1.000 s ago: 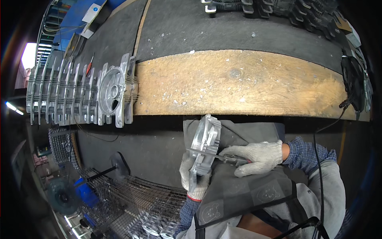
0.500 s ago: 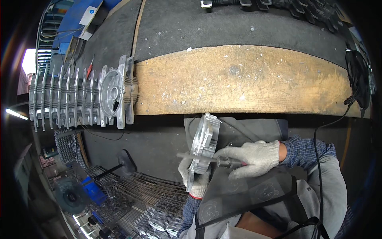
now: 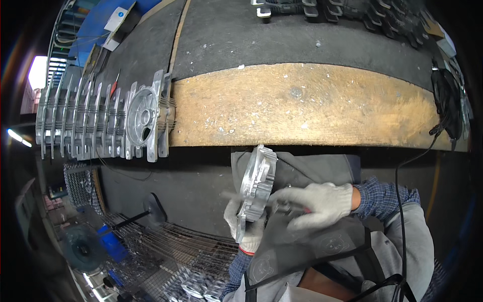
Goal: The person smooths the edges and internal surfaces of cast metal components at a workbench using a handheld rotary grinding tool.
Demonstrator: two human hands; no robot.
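My left hand [image 3: 245, 231], in a white knit glove, grips a cast aluminium housing plate [image 3: 256, 186] from below and holds it on edge in front of my lap. My right hand [image 3: 317, 204], also gloved, holds a thin metal tool [image 3: 236, 196] whose blurred shaft crosses the plate's face toward the left. Both hands sit just below the front edge of the wooden bench top [image 3: 302, 108].
A row of several like castings [image 3: 100, 121] stands on edge at the bench's left end. A wire basket [image 3: 166, 256] with more parts lies low on the left. Dark metal pieces [image 3: 352, 10] line the black mat at the back. A black cable [image 3: 402, 171] hangs at right.
The plate and both hands have stayed at the same spot below the bench edge. The tool in my right hand now pokes out blurred past the plate's left side.
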